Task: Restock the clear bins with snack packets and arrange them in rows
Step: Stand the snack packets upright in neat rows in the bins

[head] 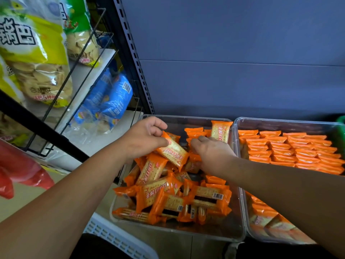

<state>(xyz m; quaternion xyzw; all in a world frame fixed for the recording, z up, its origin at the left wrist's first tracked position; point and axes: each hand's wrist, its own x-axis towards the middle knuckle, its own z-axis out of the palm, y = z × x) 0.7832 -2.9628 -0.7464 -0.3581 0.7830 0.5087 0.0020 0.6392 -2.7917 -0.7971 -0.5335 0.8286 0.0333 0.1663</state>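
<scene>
My arms: both are reaching forward over the left bin point(177, 234), one from each side.
Loose pile point(177, 199): orange packets are lying all mixed up in the part of this bin nearest to me.
Packet I am holding point(172, 153): it is hanging just above the pile, between my two hands. Its long side is slanting from far-left down to near-right.
Left hand point(145, 139): my thumb and fingers are pinching the far-left end of that packet. My wrist is bending to the right.
Right hand point(212, 154): it is sitting just beside the packet's other end, palm down. Its fingertips are curling down onto the packets at the back, and I cannot tell if they are gripping one.
Back row point(194, 130): a short line of packets is standing beyond my fingers, farther away and a bit right. One packet point(220, 130) is standing tall at its right end.
What I think comes next: I am guessing the held packet needs turning to match that row, and my left hand is the one carrying it there.
Right bin point(240, 128): its packets point(291, 146) are sitting in tidy rows.
</scene>
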